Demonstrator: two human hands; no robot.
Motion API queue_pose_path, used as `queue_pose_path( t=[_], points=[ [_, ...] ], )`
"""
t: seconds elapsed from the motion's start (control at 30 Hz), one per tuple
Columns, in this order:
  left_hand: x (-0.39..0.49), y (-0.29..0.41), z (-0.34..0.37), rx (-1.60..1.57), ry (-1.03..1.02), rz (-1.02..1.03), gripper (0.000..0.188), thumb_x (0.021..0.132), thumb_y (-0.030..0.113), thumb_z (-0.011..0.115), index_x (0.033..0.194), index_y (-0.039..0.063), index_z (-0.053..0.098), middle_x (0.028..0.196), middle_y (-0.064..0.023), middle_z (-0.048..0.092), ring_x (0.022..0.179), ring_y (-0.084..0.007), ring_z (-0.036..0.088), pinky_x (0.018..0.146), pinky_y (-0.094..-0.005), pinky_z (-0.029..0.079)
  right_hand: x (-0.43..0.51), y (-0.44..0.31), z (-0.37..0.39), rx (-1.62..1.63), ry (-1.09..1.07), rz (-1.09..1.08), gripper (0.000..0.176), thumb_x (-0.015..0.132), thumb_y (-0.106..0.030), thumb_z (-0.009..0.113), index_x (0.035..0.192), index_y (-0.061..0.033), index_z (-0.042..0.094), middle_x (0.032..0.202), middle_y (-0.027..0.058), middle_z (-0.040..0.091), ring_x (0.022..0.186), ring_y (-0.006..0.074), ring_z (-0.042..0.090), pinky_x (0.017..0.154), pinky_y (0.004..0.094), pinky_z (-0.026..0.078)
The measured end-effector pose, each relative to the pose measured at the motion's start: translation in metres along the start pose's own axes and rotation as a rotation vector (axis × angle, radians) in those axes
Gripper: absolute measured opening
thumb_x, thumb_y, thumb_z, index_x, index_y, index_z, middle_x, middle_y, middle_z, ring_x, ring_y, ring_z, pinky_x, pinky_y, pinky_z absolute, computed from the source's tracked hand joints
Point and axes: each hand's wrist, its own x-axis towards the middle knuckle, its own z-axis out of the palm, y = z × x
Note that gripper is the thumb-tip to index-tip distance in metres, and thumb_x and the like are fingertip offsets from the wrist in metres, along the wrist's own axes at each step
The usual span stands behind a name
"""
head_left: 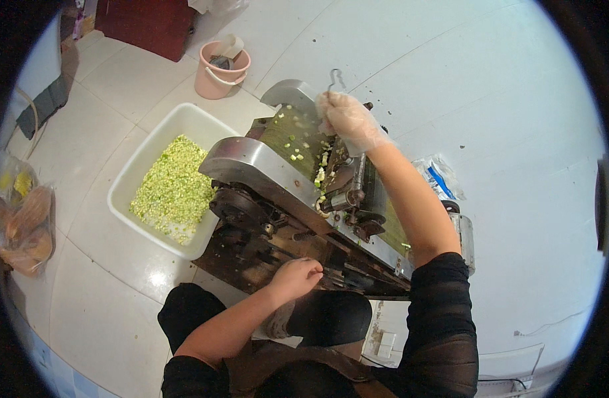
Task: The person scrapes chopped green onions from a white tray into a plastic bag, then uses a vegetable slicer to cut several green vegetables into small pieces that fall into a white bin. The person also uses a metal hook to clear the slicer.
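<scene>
A metal cutting machine with a belt (pixel 297 134) stands before me, chopped pale green vegetable pieces (pixel 320 175) scattered on the belt and gathered at its roller (pixel 371 194). Above the far side of the belt, my right hand (pixel 347 117) wears a clear plastic glove and grips a thin bent metal hook (pixel 337 77). My left hand (pixel 298 276) is bare, held over the machine's near lower side with its fingers curled; nothing shows in it. Left of the machine, a white plastic tub (pixel 123 174) holds a heap of finely diced green vegetable (pixel 172 186).
A pink bucket (pixel 215 82) with things in it stands beyond the tub. Filled plastic bags (pixel 28 229) lie at the far left. Behind the machine is a blue and white plastic packet (pixel 440 178). A dark red panel (pixel 145 25) stands at the upper left.
</scene>
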Motion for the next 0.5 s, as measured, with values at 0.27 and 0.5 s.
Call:
queue_pose_path(
  t=[0.27,0.5],
  points=[
    [0.003,0.002,-0.003,0.000,0.005,-0.023,0.023,0.093,0.024,0.065,0.103,0.004,0.068,0.100,-0.0141,0.073,0.093,-0.0318,0.070,0.089,-0.0415,0.054,0.005,-0.045,-0.005,-0.344,0.120,-0.244,0.034,0.104,-0.038,0.050,0.104,-0.0071,0.063,0.085,0.0087,0.065,0.073,0.0213,0.063,0.070,0.0360,0.053],
    [0.003,0.000,-0.001,-0.034,-0.030,-0.059,0.024,0.093,0.024,0.065,0.107,0.005,0.068,0.101,-0.0136,0.072,0.096,-0.0312,0.069,0.087,-0.0418,0.054,-0.024,-0.051,-0.012,0.283,0.097,0.029,0.027,0.106,-0.025,0.045,0.092,-0.0075,0.059,0.067,0.0004,0.055,0.062,0.0128,0.055,0.060,0.0309,0.047]
  ],
)
